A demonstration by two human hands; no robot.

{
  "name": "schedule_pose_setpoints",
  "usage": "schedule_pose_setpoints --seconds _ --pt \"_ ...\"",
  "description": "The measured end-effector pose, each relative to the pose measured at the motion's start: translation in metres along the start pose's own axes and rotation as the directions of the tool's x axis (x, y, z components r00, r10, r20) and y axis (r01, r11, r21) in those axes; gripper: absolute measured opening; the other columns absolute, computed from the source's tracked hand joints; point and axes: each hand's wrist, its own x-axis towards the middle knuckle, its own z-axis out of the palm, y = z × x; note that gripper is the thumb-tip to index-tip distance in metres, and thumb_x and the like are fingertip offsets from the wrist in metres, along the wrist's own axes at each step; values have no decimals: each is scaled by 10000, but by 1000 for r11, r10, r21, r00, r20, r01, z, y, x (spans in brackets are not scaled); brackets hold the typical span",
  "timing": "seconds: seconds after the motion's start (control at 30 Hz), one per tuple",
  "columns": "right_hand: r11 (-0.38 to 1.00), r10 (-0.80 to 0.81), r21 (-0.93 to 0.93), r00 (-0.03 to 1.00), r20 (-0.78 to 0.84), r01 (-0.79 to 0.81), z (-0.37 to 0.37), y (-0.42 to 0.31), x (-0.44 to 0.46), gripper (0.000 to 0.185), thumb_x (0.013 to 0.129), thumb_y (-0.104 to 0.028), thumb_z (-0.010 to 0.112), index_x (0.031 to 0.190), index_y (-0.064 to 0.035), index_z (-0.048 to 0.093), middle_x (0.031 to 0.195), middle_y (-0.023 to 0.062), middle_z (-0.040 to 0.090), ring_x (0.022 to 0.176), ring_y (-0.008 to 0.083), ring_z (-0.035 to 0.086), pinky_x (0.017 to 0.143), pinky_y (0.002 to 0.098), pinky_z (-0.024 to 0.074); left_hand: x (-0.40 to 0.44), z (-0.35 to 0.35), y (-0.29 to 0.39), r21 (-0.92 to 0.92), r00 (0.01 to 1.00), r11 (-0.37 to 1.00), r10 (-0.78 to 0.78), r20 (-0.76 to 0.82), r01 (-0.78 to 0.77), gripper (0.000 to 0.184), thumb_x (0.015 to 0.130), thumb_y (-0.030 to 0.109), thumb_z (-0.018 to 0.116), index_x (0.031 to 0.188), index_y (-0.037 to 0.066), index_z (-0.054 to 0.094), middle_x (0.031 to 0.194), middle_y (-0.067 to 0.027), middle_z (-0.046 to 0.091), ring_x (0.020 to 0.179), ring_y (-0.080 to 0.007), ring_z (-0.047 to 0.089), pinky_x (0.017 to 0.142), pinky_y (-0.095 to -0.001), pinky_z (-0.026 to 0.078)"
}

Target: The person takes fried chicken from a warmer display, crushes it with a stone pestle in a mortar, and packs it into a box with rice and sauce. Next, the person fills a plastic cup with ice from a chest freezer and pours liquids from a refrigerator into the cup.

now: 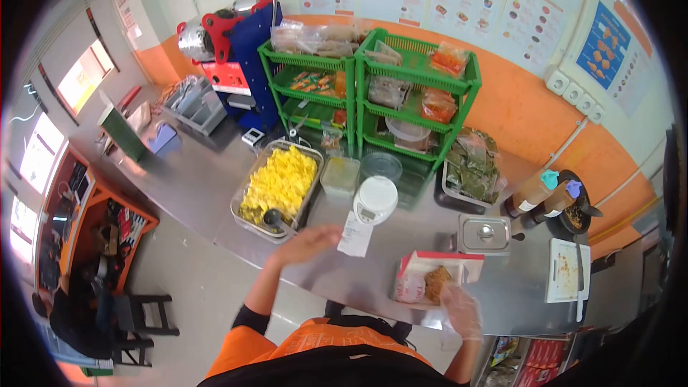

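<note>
My bare left hand (309, 244) is held over the counter's front edge, its fingers stretched toward a white printed receipt (355, 236). The fingertips are close to the paper's left edge; whether they touch it I cannot tell. In a clear plastic glove, my right hand (462, 309) grips the right side of a brown piece of fried chicken (437, 284). The chicken is inside an open red and white cardboard box (469, 267), beside a white wrapped bundle with red print (411, 288). The gloved fingertips are partly hidden against the chicken.
A tray of yellow scrambled-egg-like food (283, 180) with a black ladle (273, 218) stands left of a white kitchen scale (375, 201). Rightward are a lidded steel container (484, 233), sauce bottles (534, 193) and a knife (580, 283) on a white cutting board (562, 272). Green racks (419, 86) stand behind.
</note>
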Motion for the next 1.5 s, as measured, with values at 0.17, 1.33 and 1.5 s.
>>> schedule_pose_setpoints --seconds 0.17,1.33,1.5 --pt "953 302 39 953 -23 -301 12 -40 -15 230 847 -245 591 912 -41 672 870 199 657 847 374 632 759 413 493 106 -157 20 284 772 900 430 -468 -330 245 861 70 626 1104 54 601 1009 -57 631 853 -137 593 728 -270 483" --pt "714 694 32 714 98 -699 92 -57 -56 521 849 -466 510 1052 -8 652 1067 228 644 1029 377 596 912 425 440 304 -186 177 899 350 139 937 16 -415 112 731 152 716 784 103 631 796 -32 619 898 -236 566 890 -399 384" --pt "716 696 -1 715 70 -698 98 -50 -62 500 859 -456 508 1049 -18 657 1070 221 643 1027 379 594 910 423 440 298 -186 187 906 260 165 963 -63 -391 113 746 162 713 786 94 632 763 -21 634 820 -229 577 852 -380 388"
